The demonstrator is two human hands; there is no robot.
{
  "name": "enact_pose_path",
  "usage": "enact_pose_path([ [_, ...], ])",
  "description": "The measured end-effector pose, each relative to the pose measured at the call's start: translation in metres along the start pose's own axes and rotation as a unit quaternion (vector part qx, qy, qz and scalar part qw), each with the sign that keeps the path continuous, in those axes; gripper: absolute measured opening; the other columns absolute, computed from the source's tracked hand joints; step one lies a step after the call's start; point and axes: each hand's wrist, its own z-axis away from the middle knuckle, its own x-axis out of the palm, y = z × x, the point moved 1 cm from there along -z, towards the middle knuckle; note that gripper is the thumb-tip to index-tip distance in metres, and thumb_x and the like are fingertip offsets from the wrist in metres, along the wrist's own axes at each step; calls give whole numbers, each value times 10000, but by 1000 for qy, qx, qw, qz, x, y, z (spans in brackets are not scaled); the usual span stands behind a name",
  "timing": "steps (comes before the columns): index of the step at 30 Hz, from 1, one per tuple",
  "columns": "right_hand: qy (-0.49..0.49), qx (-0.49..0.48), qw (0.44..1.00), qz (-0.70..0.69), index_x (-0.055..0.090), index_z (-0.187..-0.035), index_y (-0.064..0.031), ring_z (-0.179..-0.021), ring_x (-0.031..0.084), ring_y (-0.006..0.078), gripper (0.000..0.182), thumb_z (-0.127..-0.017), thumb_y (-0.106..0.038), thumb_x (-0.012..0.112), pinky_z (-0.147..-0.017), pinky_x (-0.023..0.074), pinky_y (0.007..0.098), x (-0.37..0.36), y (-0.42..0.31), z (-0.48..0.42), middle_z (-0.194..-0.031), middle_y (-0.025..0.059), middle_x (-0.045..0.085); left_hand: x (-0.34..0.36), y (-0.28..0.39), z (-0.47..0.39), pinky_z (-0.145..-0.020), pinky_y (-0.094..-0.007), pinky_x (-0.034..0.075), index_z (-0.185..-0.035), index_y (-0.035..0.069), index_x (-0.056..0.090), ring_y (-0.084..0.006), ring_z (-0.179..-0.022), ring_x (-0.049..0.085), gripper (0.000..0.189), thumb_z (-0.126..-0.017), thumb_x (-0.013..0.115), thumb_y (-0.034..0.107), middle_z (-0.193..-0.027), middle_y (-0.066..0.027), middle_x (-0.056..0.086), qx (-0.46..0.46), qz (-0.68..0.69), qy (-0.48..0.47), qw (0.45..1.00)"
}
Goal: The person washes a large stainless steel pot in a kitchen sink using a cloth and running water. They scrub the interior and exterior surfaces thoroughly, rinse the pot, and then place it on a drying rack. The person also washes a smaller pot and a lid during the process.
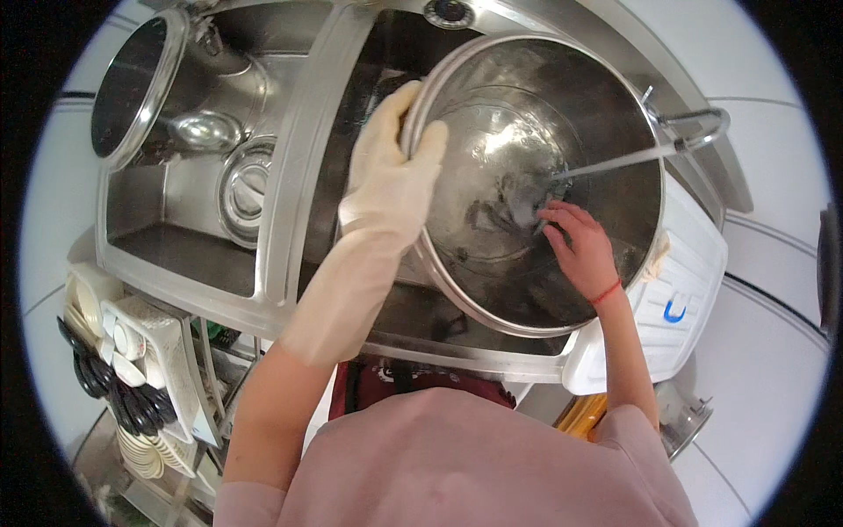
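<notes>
A large round steel pot (507, 323) stands tilted in the right basin of a steel sink, its wide mouth towards me. Water (612, 162) runs from a curved metal faucet (708, 132) into it. My left hand (395, 171), in a long cream rubber glove, grips the pot's left rim, thumb inside and fingers outside. My bare right hand (576, 247), with a red string at the wrist, reaches inside the pot, fingers bent close to the water at the bottom. Whether its fingertips hold something small is unclear.
A steel divider (306, 158) separates the left basin, which holds another steel pot (141, 99). A white ribbed plastic board or lid (691, 283) lies right of the sink. At lower left, baskets (174, 369) hold white dishes and black-handled utensils (132, 402).
</notes>
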Motion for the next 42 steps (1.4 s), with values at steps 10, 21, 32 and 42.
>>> enact_pose_path([
  [10, -402, 64, 739, -536, 721, -1308, -9, -1136, 689, 167, 363, -1142, -279, 544, -1009, 534, 314, 14, -49, 105, -1265, 88, 753, 8, -11, -2, -1115, -403, 478, -1495, 125, 584, -256, -1268, 610, 516, -998, 705, 198, -1440, -118, 582, -14, 29, 12, 999],
  [21, -444, -52, 712, -542, 696, -1349, -23, -1169, 693, 166, 359, -1129, -277, 570, -1025, 540, 330, -13, -65, 82, -1294, 98, 747, 12, 0, 2, -1084, -348, 472, -1488, 58, 577, -200, -1229, 616, 504, -1008, 694, 154, -1392, -102, 628, -45, 45, 20, 998],
  [32, -382, 114, 880, 258, 403, -1590, -129, -1350, 600, 358, 801, -924, -404, 753, -1093, 517, 510, 147, 62, -97, -1574, 210, 494, 8, -9, -1, -1124, -370, 456, -1494, -5, 556, -259, -1295, 609, 559, -986, 686, 185, -1423, -159, 636, 2, 63, 4, 998],
  [42, 99, 322, 796, -503, 708, -1170, -7, -1050, 706, 332, 375, -938, -293, 632, -859, 589, 457, 194, 36, -222, -1123, 172, 727, 0, 4, 3, -1187, -389, 413, -1552, 59, 516, -296, -1392, 554, 604, -1003, 687, 244, -1521, -162, 578, -27, 12, -9, 1000],
])
